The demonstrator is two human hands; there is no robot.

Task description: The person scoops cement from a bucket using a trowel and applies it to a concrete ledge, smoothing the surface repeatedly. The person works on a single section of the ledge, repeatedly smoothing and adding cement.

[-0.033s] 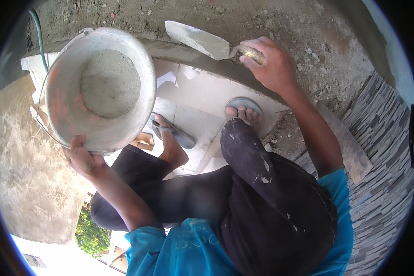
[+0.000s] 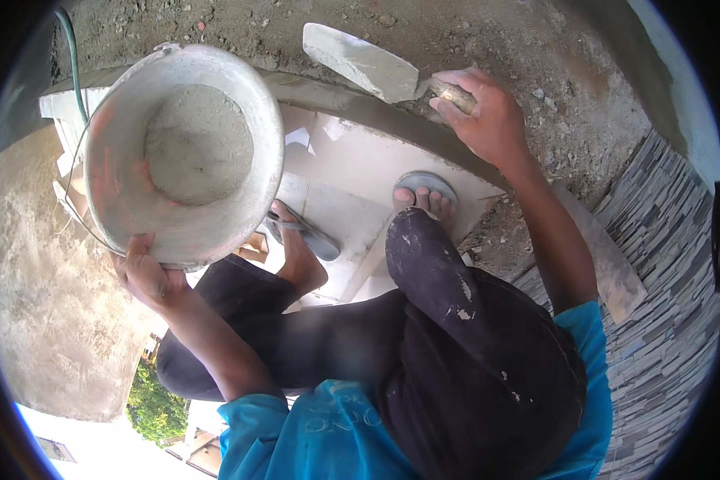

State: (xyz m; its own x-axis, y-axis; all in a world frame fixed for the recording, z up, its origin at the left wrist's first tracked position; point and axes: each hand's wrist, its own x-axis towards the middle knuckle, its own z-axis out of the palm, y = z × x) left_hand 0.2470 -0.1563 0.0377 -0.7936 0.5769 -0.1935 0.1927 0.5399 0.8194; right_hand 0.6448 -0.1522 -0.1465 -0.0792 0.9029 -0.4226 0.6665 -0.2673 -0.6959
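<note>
My left hand (image 2: 148, 276) grips the near rim of a grey, mortar-smeared bucket (image 2: 184, 220), its thumb over the edge. The bucket tilts so that its mouth faces me, and a grey cement mix (image 2: 200, 142) covers the bottom. In my right hand (image 2: 492, 120) is a trowel (image 2: 364, 64), held by its worn wooden handle. The blade points left, over the rough ground just beyond the step's edge, with grey residue on it. Bucket and trowel are apart.
Pale tiles (image 2: 320, 212) lie under my sandalled feet, bordered by a cement ledge (image 2: 392, 128). Rough soil (image 2: 568, 88) stretches beyond it. A flat board (image 2: 604, 252) lies at the right beside striped stone cladding (image 2: 656, 312). A green hose (image 2: 72, 60) hangs at the far left.
The trowel in my right hand has shifted slightly right. The bucket has moved a little to the right, still in my left hand's grip.
</note>
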